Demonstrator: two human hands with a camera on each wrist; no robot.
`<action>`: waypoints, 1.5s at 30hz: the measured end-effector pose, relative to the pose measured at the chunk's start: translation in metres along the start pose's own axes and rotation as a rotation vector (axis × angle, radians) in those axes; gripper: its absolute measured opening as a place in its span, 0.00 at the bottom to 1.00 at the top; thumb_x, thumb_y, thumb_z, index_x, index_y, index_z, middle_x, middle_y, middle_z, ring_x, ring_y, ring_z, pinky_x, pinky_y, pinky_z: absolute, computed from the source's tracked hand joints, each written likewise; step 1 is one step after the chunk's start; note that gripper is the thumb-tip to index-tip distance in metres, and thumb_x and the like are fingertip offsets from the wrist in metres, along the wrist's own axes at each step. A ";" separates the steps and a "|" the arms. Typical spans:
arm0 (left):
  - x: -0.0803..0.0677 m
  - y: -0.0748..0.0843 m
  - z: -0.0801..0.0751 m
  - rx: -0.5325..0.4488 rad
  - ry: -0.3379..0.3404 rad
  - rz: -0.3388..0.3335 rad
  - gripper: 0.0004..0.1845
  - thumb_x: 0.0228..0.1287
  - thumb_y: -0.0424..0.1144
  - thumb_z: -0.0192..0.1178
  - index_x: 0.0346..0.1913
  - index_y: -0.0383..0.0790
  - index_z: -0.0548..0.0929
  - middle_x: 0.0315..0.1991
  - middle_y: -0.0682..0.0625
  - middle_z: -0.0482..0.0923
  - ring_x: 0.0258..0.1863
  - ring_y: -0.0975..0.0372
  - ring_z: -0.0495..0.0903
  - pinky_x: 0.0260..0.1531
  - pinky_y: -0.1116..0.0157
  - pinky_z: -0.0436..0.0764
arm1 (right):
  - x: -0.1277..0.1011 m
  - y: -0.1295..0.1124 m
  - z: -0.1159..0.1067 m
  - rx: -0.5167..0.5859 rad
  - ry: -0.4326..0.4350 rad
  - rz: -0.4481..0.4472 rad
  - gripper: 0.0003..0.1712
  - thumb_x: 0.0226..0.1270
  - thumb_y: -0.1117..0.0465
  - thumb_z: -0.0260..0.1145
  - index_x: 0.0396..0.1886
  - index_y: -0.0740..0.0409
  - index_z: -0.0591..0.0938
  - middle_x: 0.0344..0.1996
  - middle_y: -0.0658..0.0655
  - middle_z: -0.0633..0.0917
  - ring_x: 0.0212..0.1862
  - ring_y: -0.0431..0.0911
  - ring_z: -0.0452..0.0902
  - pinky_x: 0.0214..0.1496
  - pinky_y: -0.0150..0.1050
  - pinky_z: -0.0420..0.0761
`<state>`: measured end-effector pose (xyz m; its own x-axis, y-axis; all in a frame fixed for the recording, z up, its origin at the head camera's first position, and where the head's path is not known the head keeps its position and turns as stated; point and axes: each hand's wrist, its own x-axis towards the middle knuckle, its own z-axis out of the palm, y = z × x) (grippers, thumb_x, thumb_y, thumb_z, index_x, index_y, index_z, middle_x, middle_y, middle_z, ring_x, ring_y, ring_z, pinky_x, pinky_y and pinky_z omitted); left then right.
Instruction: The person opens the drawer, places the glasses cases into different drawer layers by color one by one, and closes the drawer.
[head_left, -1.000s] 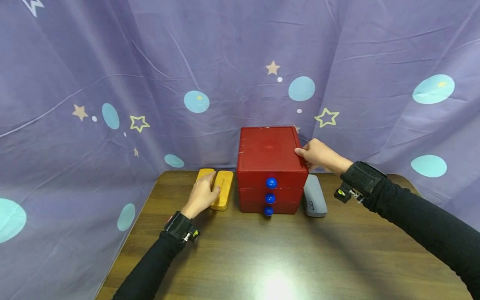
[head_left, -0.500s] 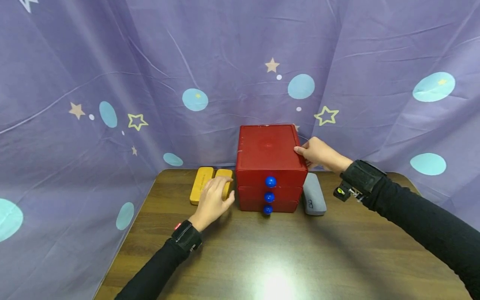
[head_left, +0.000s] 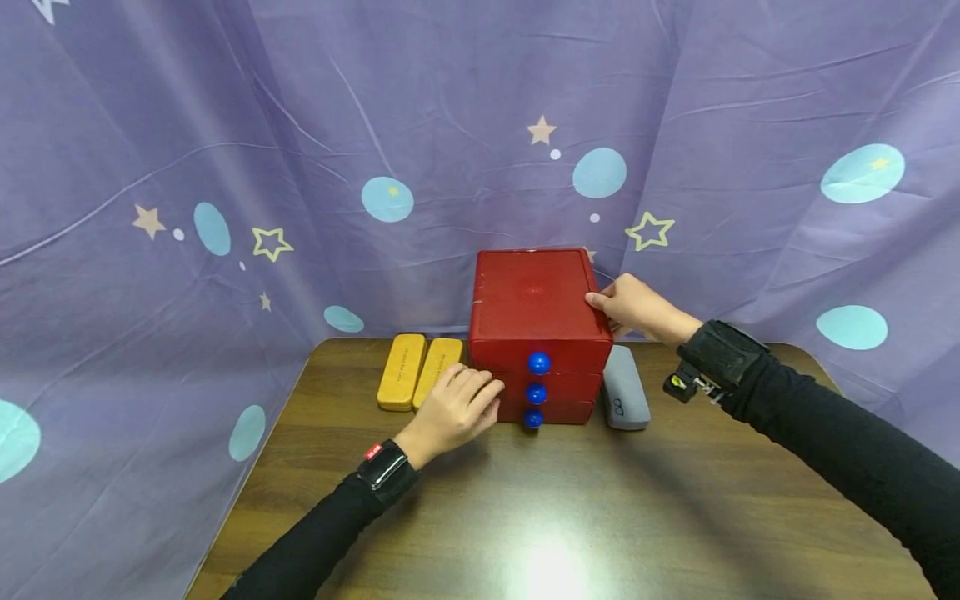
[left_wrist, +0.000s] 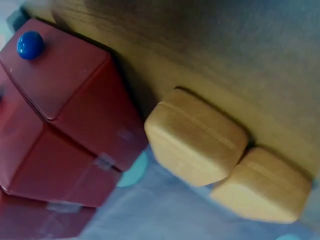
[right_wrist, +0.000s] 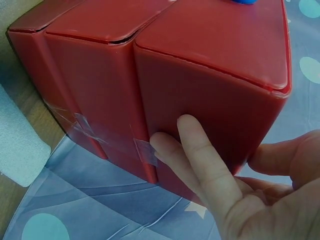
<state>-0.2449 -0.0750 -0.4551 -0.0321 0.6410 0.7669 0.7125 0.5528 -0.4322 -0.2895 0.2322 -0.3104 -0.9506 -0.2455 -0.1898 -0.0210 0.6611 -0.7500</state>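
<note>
A red three-drawer box (head_left: 534,296) with round blue knobs (head_left: 539,363) stands against the curtain at the back of the table, its drawers closed. My right hand (head_left: 637,308) holds its right upper edge, thumb on the top and fingers laid along the side, as the right wrist view shows. In front of the box's left front corner, my left hand (head_left: 450,412) hovers with loosely bent fingers and nothing in them. Two yellow cases (head_left: 402,371) lie side by side left of the box; the left hand partly covers the nearer one (head_left: 438,367) in the head view.
A grey glasses case (head_left: 626,387) lies close along the right side of the box. Behind the wooden table (head_left: 637,517) hangs a purple curtain (head_left: 450,100) with stars and dots. Clear tape (right_wrist: 145,150) crosses the drawer box's side seams.
My left hand has moved right, from over the yellow cases to the box's front left corner. The right hand keeps its place on the box.
</note>
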 end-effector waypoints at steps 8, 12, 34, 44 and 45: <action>0.015 0.009 0.009 0.077 -0.137 0.366 0.17 0.81 0.32 0.45 0.59 0.43 0.83 0.53 0.49 0.86 0.52 0.58 0.85 0.54 0.60 0.84 | 0.002 0.002 0.001 0.002 0.006 -0.003 0.26 0.83 0.58 0.52 0.56 0.83 0.78 0.43 0.74 0.87 0.37 0.47 0.88 0.38 0.43 0.90; 0.020 0.011 0.017 0.113 -0.155 0.447 0.21 0.82 0.31 0.39 0.61 0.45 0.82 0.58 0.49 0.85 0.56 0.58 0.85 0.56 0.60 0.84 | 0.002 0.002 0.004 0.005 0.015 0.009 0.27 0.83 0.57 0.52 0.57 0.82 0.78 0.45 0.75 0.87 0.40 0.51 0.89 0.40 0.43 0.90; 0.028 0.013 0.031 0.151 -0.350 0.523 0.19 0.80 0.37 0.47 0.64 0.42 0.81 0.63 0.49 0.82 0.63 0.61 0.79 0.62 0.65 0.79 | 0.002 -0.013 -0.001 0.006 -0.029 0.078 0.25 0.83 0.60 0.52 0.55 0.86 0.76 0.45 0.77 0.85 0.39 0.54 0.90 0.38 0.44 0.90; 0.032 0.015 0.032 0.143 -0.351 0.525 0.17 0.78 0.37 0.50 0.61 0.41 0.83 0.59 0.50 0.83 0.61 0.61 0.80 0.61 0.66 0.79 | 0.002 -0.015 -0.006 0.001 -0.053 0.093 0.25 0.82 0.60 0.52 0.57 0.85 0.75 0.47 0.78 0.84 0.42 0.56 0.89 0.41 0.44 0.90; 0.032 0.016 0.032 0.142 -0.349 0.523 0.16 0.78 0.37 0.50 0.60 0.41 0.83 0.59 0.50 0.83 0.61 0.61 0.80 0.61 0.66 0.79 | 0.002 -0.014 -0.006 -0.001 -0.051 0.092 0.25 0.82 0.60 0.52 0.56 0.85 0.75 0.47 0.78 0.84 0.42 0.56 0.89 0.41 0.45 0.90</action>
<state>-0.2573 -0.0287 -0.4525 0.0509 0.9671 0.2491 0.5968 0.1706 -0.7841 -0.2930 0.2264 -0.2961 -0.9316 -0.2191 -0.2901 0.0659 0.6831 -0.7273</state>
